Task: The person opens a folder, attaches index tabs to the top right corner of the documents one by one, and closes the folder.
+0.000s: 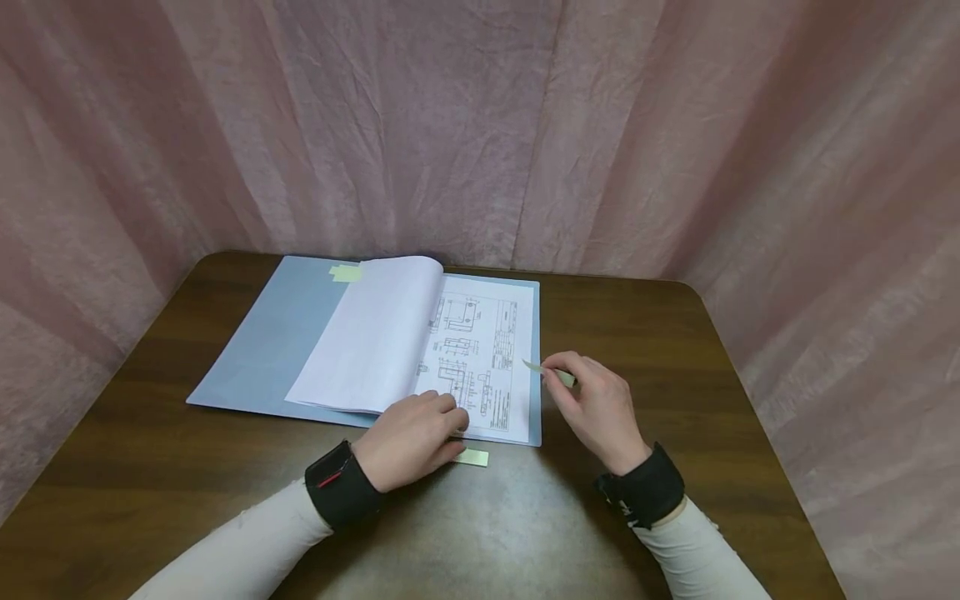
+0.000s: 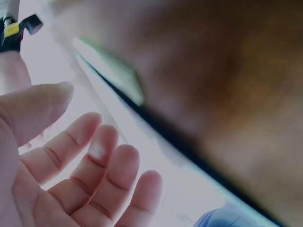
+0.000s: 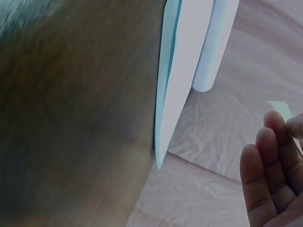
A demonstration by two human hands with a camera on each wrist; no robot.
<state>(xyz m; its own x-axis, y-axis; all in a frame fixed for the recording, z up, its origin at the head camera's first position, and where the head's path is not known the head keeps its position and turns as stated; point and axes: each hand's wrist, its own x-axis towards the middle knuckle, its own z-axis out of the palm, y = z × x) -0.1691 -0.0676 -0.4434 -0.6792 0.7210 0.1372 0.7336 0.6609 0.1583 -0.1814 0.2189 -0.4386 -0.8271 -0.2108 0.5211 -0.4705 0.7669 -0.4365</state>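
A light blue folder [image 1: 262, 342] lies spread on the wooden table with a printed technical drawing [image 1: 517, 350] on its right side. Turned pages [image 1: 367, 333] curve over to the left. Near the bottom edge of the drawing, my left hand [image 1: 411, 437] rests with relaxed, slightly bent fingers [image 2: 120, 165]. Beside its thumb, a pale green sticky note [image 1: 473, 457] lies by the folder's lower edge. My right hand [image 1: 597, 404], just right of the folder, pinches another pale green sticky note [image 3: 281, 109] between thumb and index finger.
Pale green sticky tabs [image 1: 346, 273] stick out near the upper left of the turned pages. The brown table [image 1: 660, 333] has rounded far corners. A pinkish curtain [image 1: 465, 125] hangs behind it and along both sides.
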